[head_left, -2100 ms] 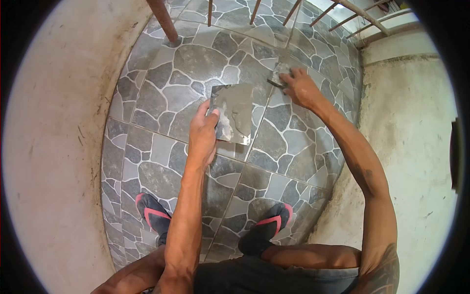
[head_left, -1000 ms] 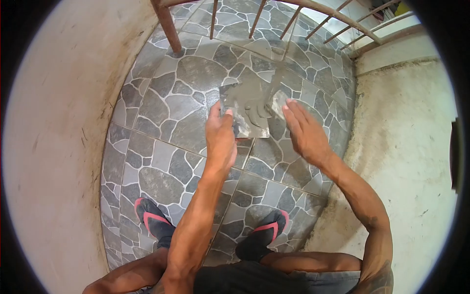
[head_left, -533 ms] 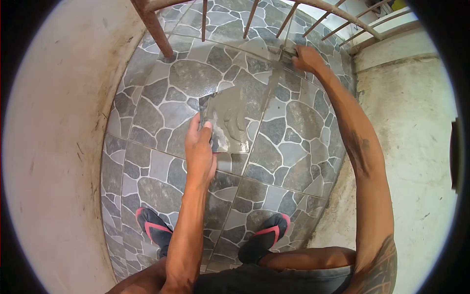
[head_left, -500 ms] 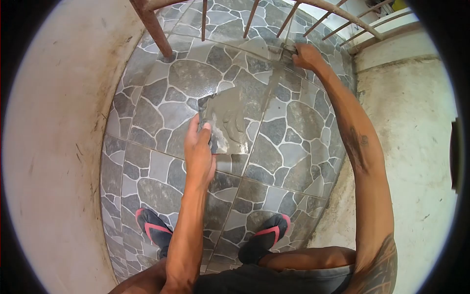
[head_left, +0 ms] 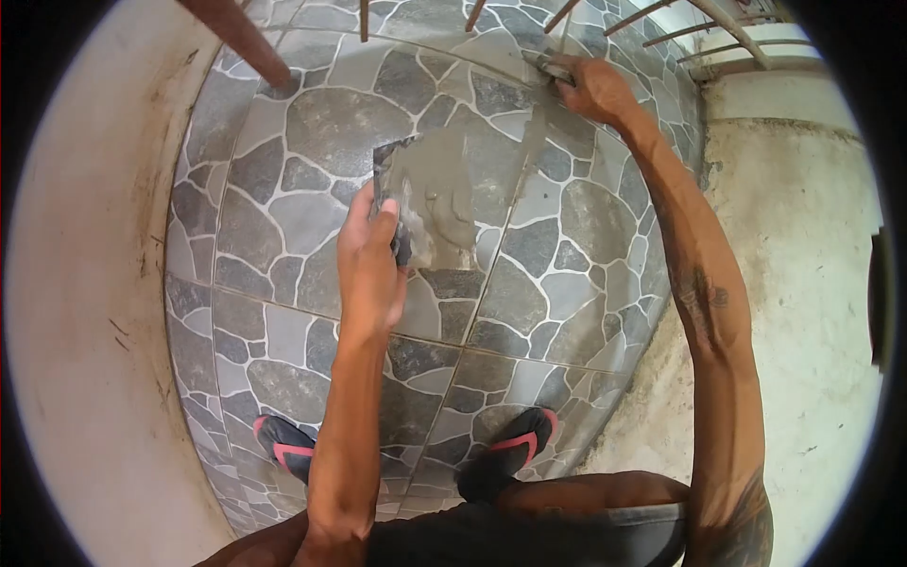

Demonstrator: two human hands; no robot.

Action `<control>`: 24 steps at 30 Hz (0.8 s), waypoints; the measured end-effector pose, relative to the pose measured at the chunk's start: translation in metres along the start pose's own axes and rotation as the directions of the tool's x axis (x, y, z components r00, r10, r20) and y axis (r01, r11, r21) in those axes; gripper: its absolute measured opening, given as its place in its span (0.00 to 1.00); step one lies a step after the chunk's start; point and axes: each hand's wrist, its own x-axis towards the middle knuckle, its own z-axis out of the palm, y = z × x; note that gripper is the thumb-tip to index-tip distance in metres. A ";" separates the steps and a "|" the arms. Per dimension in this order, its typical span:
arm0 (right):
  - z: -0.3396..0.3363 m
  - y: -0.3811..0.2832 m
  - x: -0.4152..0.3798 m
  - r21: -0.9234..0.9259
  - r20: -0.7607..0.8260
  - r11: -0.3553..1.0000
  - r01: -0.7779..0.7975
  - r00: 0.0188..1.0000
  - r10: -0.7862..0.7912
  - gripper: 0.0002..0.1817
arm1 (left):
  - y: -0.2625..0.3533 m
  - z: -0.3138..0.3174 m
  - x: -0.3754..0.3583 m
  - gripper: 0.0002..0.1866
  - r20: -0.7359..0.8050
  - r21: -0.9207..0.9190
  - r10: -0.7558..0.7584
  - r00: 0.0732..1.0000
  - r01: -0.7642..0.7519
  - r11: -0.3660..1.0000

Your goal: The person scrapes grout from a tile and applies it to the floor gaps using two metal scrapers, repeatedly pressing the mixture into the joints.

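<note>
My left hand [head_left: 368, 265] is closed on the left edge of a flat, roughly square board [head_left: 465, 253], thumb on top, and holds it above the floor. Wet grey grout [head_left: 436, 180] coats most of its face, and the left edge is dark and crusted. My right hand [head_left: 605, 93] reaches far forward, fingers wrapped round a small flat scraper [head_left: 556, 72] with its blade at a joint in the tiles. Much of the scraper is hidden by the fingers. A band of grey grout [head_left: 532, 142] is smeared along the joint nearest me.
Stone-patterned tiles [head_left: 359, 123] cover the floor between a pale wall on the left [head_left: 104, 283] and another on the right [head_left: 794, 283]. A rusty metal post [head_left: 241, 42] and several bars stand at the far end. My feet wear pink-strapped flip-flops [head_left: 283, 446].
My right hand and scraper have shifted slightly up and left across the joint. The left hand still holds the grout board, a little higher in view. The view has tilted down slightly.
</note>
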 end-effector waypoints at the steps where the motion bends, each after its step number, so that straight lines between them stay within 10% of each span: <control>1: 0.002 0.000 -0.003 -0.022 0.003 0.999 0.025 1.000 -0.025 0.21 | 0.003 0.006 0.005 0.19 0.021 0.010 0.009 1.000 -0.009 1.000; 9: 0.012 -0.029 -0.034 -0.038 0.308 0.999 -0.020 0.951 0.030 0.23 | 0.046 0.035 0.005 0.18 0.077 -0.068 0.108 0.991 -0.103 0.992; 11: 0.008 -0.059 -0.059 0.163 0.155 0.981 0.101 0.980 -0.126 0.20 | 0.050 0.035 -0.003 0.18 0.054 -0.084 0.131 0.990 -0.126 0.989; 14: -0.028 -0.115 -0.082 0.251 0.482 0.962 -0.110 0.876 -0.026 0.20 | 0.057 0.026 -0.020 0.19 0.027 -0.084 0.173 0.985 -0.170 0.982; 20: -0.058 -0.142 -0.135 0.547 0.550 0.782 -0.300 0.832 -0.066 0.24 | 0.032 -0.019 -0.055 0.19 -0.005 -0.023 0.238 0.971 -0.238 0.971; 24: -0.089 -0.144 -0.152 0.743 0.557 0.383 -0.548 0.825 0.100 0.24 | 0.011 -0.028 -0.067 0.19 -0.066 -0.001 0.182 0.981 -0.183 0.983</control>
